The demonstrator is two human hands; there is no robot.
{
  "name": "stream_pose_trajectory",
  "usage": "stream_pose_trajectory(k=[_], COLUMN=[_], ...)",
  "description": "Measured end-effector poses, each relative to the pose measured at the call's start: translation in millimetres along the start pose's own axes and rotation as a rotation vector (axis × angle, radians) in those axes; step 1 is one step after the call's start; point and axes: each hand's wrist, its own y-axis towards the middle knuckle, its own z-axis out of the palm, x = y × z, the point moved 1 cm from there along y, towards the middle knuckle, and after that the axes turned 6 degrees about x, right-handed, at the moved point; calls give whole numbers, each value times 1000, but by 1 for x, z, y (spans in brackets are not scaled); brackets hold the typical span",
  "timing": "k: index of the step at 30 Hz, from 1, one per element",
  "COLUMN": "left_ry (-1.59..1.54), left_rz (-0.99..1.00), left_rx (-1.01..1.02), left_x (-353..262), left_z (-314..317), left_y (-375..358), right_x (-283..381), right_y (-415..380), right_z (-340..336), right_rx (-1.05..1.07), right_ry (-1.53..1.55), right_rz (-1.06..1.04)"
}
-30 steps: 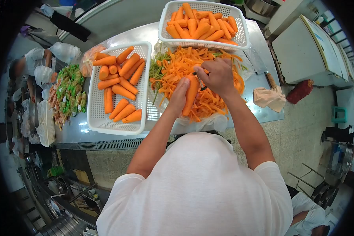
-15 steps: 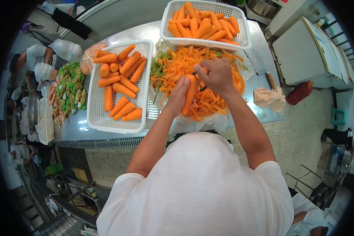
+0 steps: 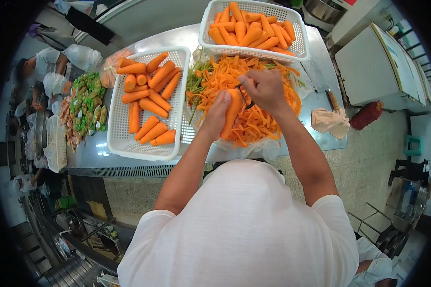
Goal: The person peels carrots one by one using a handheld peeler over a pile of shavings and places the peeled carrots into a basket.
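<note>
Clearly, the steel table [image 3: 96, 155] spans the upper half of the frame, gleaming where bare. Near centre, the left hand [image 3: 216, 115] is wrapped round a carrot [image 3: 231, 114] over heaped peelings [image 3: 256, 128]; the right hand [image 3: 267, 90] clutches a dark peeler [image 3: 248, 99] just beside it. One white basket [image 3: 120, 126] stands upper left, another white basket [image 3: 254, 51] at the top. A cloth [image 3: 330, 123] lies at right, near a red sack [image 3: 367, 115] on the tiled floor [image 3: 321, 167].

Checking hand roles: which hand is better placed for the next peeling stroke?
Probably the right hand: it holds the peeler beside the carrot, while the left hand is occupied holding that carrot.
</note>
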Motion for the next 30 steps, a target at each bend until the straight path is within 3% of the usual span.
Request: stream_pose_trajectory(k=[3,6,8,9,11,14,17,21,23,26,30], left_ry=[37,155,227,229,233,34,-27,101,190,192,23], left_rz=[-34,-5,11,-1,-3,-37,-60,-31,-11,15,-20], left_rx=[1,-42,-62,-41,-26,-46,32,-44,-85,-35,-16], left_x=[-3,-12,-7,-7,-6,-5,1,-9,-7,-8,-2], left_z=[2,6,4,0,-3,3,-4,6,6,0,-2], left_y=[-2,-2,-4,-1,2,-5,-1,-5,-3,-1,-6], right_x=[-8,-6,7,1,-16,11,-9,-9,11,-23,6], right_y=[4,7,2,2,9,6,10,5,2,7,1], right_z=[4,5,6,7,11,-2,9,6,2,12,2], right_rx=[95,80,71,64,52,10,128,68,32,-15,48], right_ry=[-81,-30,-24,-28,-229,18,-41,-47,-29,-249,65], right_rz=[-17,110,-82,-77,65,-55,48,103,-130,1,34])
